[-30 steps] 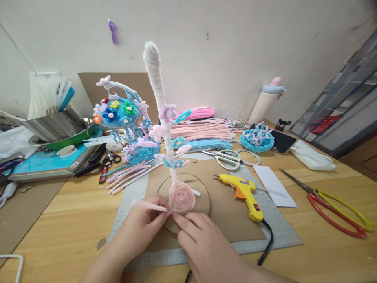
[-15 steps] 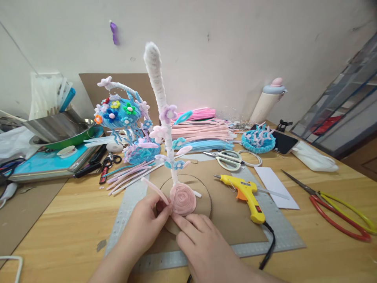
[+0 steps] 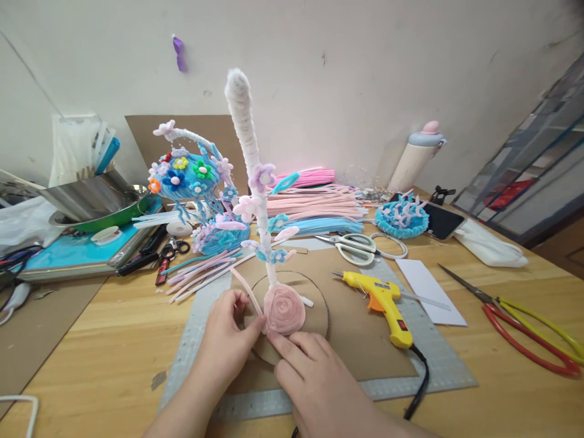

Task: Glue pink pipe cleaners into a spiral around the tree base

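Note:
A flat spiral coil of pink pipe cleaner (image 3: pixel 286 309) sits at the foot of a white wrapped stem (image 3: pixel 250 152) that stands upright with fuzzy flowers and leaves on it. My left hand (image 3: pixel 230 337) pinches a loose pink pipe cleaner strip (image 3: pixel 246 289) between thumb and fingers at the coil's left edge; the strip's free end sticks up to the left. My right hand (image 3: pixel 314 371) has its fingertips pressed at the coil's lower left rim, index finger stretched, thumb hidden. Beneath lies brown cardboard (image 3: pixel 365 353) with a circular outline around the stem's foot.
A yellow glue gun (image 3: pixel 378 298) lies on the right, its cord running toward me. Beyond are red-and-yellow-handled scissors (image 3: pixel 511 316), pale-handled scissors (image 3: pixel 356 248) and bundles of pipe cleaners (image 3: pixel 314 204). A flowered blue jellyfish-like piece (image 3: pixel 187 176) stands behind on the left.
The free end of the pink strip has swung a little to the right and up, closer to the stem. My left fingers have shifted slightly; my right hand stays nearly in place.

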A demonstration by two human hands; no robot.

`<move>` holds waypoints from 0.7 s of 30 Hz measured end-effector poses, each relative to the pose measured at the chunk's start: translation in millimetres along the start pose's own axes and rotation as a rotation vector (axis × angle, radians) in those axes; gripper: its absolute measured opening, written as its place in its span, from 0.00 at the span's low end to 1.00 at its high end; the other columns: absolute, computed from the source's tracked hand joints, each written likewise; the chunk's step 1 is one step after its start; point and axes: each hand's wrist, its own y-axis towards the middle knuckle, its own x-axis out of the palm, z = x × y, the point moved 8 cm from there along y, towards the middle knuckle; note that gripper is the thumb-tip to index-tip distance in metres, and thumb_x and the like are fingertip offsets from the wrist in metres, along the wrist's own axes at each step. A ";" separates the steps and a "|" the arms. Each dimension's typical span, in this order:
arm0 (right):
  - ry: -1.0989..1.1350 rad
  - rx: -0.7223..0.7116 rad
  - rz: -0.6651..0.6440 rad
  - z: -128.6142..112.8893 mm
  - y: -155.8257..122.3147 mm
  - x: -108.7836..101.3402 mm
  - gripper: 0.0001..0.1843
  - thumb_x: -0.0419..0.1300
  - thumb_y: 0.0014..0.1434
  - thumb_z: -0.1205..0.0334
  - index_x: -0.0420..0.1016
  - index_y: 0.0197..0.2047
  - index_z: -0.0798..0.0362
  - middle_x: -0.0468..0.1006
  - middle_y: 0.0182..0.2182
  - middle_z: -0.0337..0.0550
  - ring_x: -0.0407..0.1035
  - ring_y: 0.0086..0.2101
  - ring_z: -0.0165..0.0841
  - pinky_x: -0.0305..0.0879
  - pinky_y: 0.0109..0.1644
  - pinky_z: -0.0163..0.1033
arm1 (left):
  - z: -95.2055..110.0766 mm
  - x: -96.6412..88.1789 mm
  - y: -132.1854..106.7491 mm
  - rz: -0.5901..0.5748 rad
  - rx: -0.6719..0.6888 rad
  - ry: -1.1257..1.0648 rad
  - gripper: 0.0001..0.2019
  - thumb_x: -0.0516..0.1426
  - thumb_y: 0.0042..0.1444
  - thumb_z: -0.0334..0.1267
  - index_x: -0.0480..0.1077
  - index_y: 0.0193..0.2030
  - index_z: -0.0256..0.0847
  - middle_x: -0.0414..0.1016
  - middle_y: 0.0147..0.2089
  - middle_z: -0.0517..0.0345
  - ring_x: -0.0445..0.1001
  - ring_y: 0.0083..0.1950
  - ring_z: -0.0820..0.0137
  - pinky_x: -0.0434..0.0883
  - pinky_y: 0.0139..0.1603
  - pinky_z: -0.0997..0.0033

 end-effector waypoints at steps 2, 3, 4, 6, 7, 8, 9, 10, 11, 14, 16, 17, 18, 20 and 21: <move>-0.002 -0.002 0.002 -0.1 0.1 -0.2 0.10 0.56 0.60 0.58 0.73 0.40 0.54 0.65 0.60 0.45 0.60 0.47 0.39 0.59 0.51 0.43 | 1.1 1.2 0.0 -0.022 0.023 0.028 0.08 0.58 0.48 0.42 0.64 0.31 0.43 0.66 0.31 0.60 0.66 0.35 0.66 0.64 0.37 0.66; -0.002 -0.005 0.003 -0.3 0.1 -0.2 0.10 0.56 0.60 0.58 0.73 0.40 0.54 0.65 0.60 0.45 0.60 0.47 0.39 0.59 0.51 0.43 | 1.7 2.0 -0.1 -0.036 0.031 0.040 0.08 0.58 0.49 0.43 0.65 0.31 0.42 0.67 0.32 0.59 0.67 0.35 0.65 0.64 0.37 0.65; -0.003 -0.006 0.003 -0.3 0.1 -0.2 0.10 0.56 0.60 0.58 0.73 0.41 0.54 0.66 0.60 0.45 0.60 0.47 0.39 0.59 0.51 0.43 | 2.0 2.4 -0.1 -0.046 0.036 0.047 0.09 0.58 0.49 0.44 0.67 0.31 0.42 0.68 0.32 0.59 0.67 0.36 0.65 0.64 0.37 0.65; -0.003 -0.007 0.001 -0.1 -0.1 0.1 0.10 0.57 0.59 0.57 0.73 0.40 0.54 0.66 0.60 0.46 0.60 0.47 0.39 0.59 0.51 0.43 | 2.5 2.7 -0.2 -0.056 0.034 0.050 0.09 0.58 0.50 0.45 0.68 0.31 0.42 0.68 0.33 0.58 0.68 0.37 0.64 0.64 0.38 0.65; -0.003 -0.007 -0.001 0.1 -0.3 0.4 0.10 0.57 0.59 0.58 0.73 0.40 0.54 0.65 0.60 0.46 0.60 0.47 0.39 0.59 0.51 0.43 | 2.8 2.9 -0.3 -0.058 0.033 0.049 0.09 0.58 0.50 0.45 0.69 0.31 0.42 0.69 0.33 0.58 0.68 0.37 0.64 0.65 0.38 0.65; -0.003 -0.006 -0.003 0.2 -0.5 0.8 0.10 0.57 0.59 0.58 0.73 0.40 0.54 0.65 0.60 0.46 0.60 0.47 0.39 0.59 0.51 0.43 | 3.0 3.3 -0.5 -0.061 0.032 0.048 0.08 0.58 0.50 0.44 0.69 0.31 0.42 0.69 0.32 0.58 0.69 0.37 0.64 0.65 0.38 0.65; -0.005 -0.005 -0.004 0.5 -0.6 1.2 0.10 0.56 0.59 0.58 0.73 0.40 0.54 0.65 0.60 0.46 0.60 0.47 0.39 0.59 0.51 0.43 | 3.2 3.9 -0.7 -0.064 0.032 0.047 0.08 0.58 0.50 0.44 0.69 0.30 0.42 0.69 0.32 0.58 0.69 0.36 0.64 0.65 0.38 0.65; -0.006 -0.005 -0.002 0.5 -0.7 1.4 0.10 0.56 0.59 0.59 0.73 0.40 0.54 0.65 0.60 0.46 0.60 0.46 0.39 0.60 0.50 0.43 | 3.2 4.3 -1.0 -0.066 0.031 0.047 0.08 0.58 0.51 0.44 0.69 0.30 0.42 0.68 0.31 0.58 0.69 0.36 0.64 0.65 0.37 0.65; -0.006 -0.006 -0.001 0.5 -0.7 1.7 0.10 0.56 0.58 0.59 0.73 0.40 0.54 0.65 0.61 0.46 0.60 0.46 0.39 0.60 0.50 0.44 | 3.2 4.7 -1.3 -0.066 0.031 0.045 0.07 0.58 0.51 0.43 0.69 0.29 0.42 0.68 0.31 0.59 0.69 0.35 0.65 0.65 0.37 0.65; 0.001 -0.005 -0.005 0.6 -0.6 3.0 0.09 0.56 0.58 0.59 0.73 0.40 0.54 0.65 0.61 0.46 0.61 0.46 0.40 0.60 0.49 0.44 | 3.3 5.1 -2.1 -0.066 0.033 0.024 0.07 0.57 0.51 0.42 0.70 0.29 0.42 0.68 0.30 0.59 0.69 0.35 0.65 0.64 0.37 0.65; 0.009 0.002 -0.014 1.0 -0.5 4.0 0.10 0.56 0.57 0.60 0.73 0.40 0.54 0.65 0.61 0.46 0.61 0.47 0.40 0.61 0.50 0.44 | 4.0 5.5 -2.4 -0.076 0.033 0.008 0.06 0.57 0.51 0.41 0.71 0.29 0.42 0.69 0.30 0.58 0.69 0.35 0.64 0.64 0.37 0.65; 0.010 0.005 -0.016 1.1 -0.5 4.2 0.09 0.56 0.57 0.60 0.73 0.40 0.54 0.65 0.61 0.46 0.61 0.47 0.40 0.61 0.50 0.44 | 4.4 5.7 -2.5 -0.083 0.030 0.003 0.06 0.57 0.51 0.41 0.71 0.28 0.42 0.68 0.30 0.58 0.69 0.35 0.64 0.64 0.37 0.65; 0.010 0.006 -0.014 1.2 -0.5 4.0 0.09 0.56 0.58 0.60 0.73 0.40 0.54 0.65 0.61 0.46 0.61 0.47 0.40 0.61 0.50 0.44 | 4.9 6.1 -2.5 -0.090 0.028 0.003 0.06 0.57 0.51 0.41 0.71 0.28 0.42 0.68 0.30 0.58 0.68 0.35 0.64 0.64 0.37 0.65; 0.006 0.001 -0.006 0.8 -0.5 3.4 0.09 0.56 0.58 0.60 0.73 0.39 0.54 0.65 0.61 0.46 0.61 0.47 0.40 0.61 0.50 0.44 | 5.7 6.5 -2.3 -0.092 0.025 0.014 0.06 0.56 0.51 0.40 0.71 0.27 0.42 0.68 0.29 0.58 0.68 0.35 0.64 0.63 0.37 0.65; 0.003 -0.001 -0.002 0.6 -0.4 3.1 0.09 0.56 0.58 0.60 0.73 0.39 0.54 0.65 0.61 0.46 0.61 0.46 0.39 0.61 0.50 0.44 | 5.9 6.6 -2.2 -0.087 0.027 0.020 0.06 0.56 0.51 0.40 0.70 0.26 0.43 0.68 0.29 0.58 0.68 0.35 0.64 0.63 0.37 0.65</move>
